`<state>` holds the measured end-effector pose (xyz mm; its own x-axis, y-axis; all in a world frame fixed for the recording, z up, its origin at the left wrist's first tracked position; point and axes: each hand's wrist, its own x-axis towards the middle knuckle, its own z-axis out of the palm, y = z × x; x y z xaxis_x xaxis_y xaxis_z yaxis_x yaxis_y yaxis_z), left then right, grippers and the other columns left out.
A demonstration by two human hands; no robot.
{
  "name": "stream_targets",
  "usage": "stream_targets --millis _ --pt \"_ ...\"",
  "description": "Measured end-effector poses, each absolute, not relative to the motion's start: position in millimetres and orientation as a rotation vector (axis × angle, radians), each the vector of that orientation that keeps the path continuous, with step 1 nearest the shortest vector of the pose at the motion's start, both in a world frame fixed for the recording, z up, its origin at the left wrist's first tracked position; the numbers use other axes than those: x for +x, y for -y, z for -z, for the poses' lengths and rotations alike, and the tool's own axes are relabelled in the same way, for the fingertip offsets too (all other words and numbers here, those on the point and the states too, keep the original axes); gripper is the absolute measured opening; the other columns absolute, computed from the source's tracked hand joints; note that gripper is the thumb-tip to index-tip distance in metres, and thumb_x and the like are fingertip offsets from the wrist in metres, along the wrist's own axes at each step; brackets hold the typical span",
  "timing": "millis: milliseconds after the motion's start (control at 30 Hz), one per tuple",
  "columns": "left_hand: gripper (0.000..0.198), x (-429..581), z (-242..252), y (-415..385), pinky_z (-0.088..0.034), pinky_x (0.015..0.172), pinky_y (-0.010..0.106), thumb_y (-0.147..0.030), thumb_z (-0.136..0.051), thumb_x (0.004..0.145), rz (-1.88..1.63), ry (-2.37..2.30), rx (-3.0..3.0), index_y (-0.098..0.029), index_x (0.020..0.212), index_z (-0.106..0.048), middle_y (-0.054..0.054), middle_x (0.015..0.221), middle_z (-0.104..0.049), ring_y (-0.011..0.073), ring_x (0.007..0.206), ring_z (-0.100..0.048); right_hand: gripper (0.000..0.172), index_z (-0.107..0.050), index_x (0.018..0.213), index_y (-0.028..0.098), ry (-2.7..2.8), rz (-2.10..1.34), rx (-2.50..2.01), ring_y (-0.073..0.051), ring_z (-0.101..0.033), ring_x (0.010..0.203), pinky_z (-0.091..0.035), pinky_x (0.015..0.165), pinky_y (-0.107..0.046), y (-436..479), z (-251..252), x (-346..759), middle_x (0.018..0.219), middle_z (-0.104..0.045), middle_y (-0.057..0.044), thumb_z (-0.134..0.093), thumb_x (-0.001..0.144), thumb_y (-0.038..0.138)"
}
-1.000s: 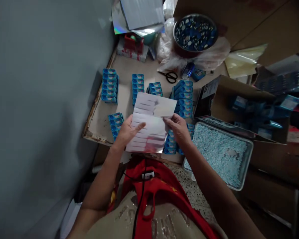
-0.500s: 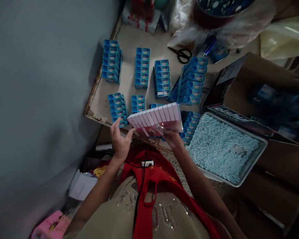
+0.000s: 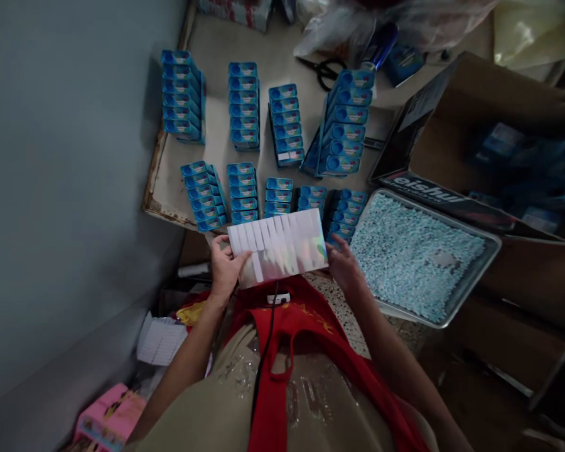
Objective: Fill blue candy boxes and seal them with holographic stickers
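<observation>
A sheet of white sticker strips (image 3: 282, 242) on shiny backing is held up over the table's front edge. My left hand (image 3: 226, 267) grips its left end, thumb on top and fingers behind. By the sheet's right edge is my right hand (image 3: 346, 267), its fingers slightly apart and not visibly gripping it. Just beyond the sheet stand stacks of small blue boxes, including a front left stack (image 3: 203, 196) and a front right stack (image 3: 346, 213). The sheet overlaps the lower ends of some front stacks.
More blue stacks (image 3: 243, 103) stand farther back on the table (image 3: 214, 37). Black scissors (image 3: 329, 74) lie behind them. On the right are a metal tray (image 3: 475, 285) of pale blue pellets and an open carton (image 3: 456, 125). A wall (image 3: 75, 157) rises at left.
My left hand has closed on the sheet's left end, while my right hand has moved off its underside to the right edge. The sheet has tipped flatter towards me and lower.
</observation>
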<state>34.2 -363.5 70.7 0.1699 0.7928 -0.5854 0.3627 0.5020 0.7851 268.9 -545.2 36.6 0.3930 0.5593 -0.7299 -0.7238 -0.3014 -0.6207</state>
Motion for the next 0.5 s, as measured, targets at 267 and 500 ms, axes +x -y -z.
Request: stream_targets --millis 267,500 --pt "0.058 46 -105 343 -0.053 0.070 0.025 -0.035 -0.091 0.058 -0.290 -1.372 1.262 -0.020 0.109 -0.068 0.000 0.089 -0.074 0.0176 0.080 -0.069 0.049 -0.072 0.103 0.028 0.263 -1.231 -1.505 -0.017 -0.068 0.079 -0.056 0.075 -0.031 496 -61 316 0.084 -0.074 0.003 -0.094 0.059 0.033" --pt "0.055 39 -109 337 -0.051 0.065 0.026 -0.034 -0.097 0.041 -0.244 -1.390 1.043 -0.016 0.090 -0.079 0.000 0.077 -0.072 0.0151 0.069 -0.063 0.046 -0.081 0.094 0.025 0.266 -1.313 -1.514 -0.017 -0.068 0.076 -0.056 0.074 -0.033 498 -64 313 0.085 -0.077 0.001 -0.099 0.053 0.035"
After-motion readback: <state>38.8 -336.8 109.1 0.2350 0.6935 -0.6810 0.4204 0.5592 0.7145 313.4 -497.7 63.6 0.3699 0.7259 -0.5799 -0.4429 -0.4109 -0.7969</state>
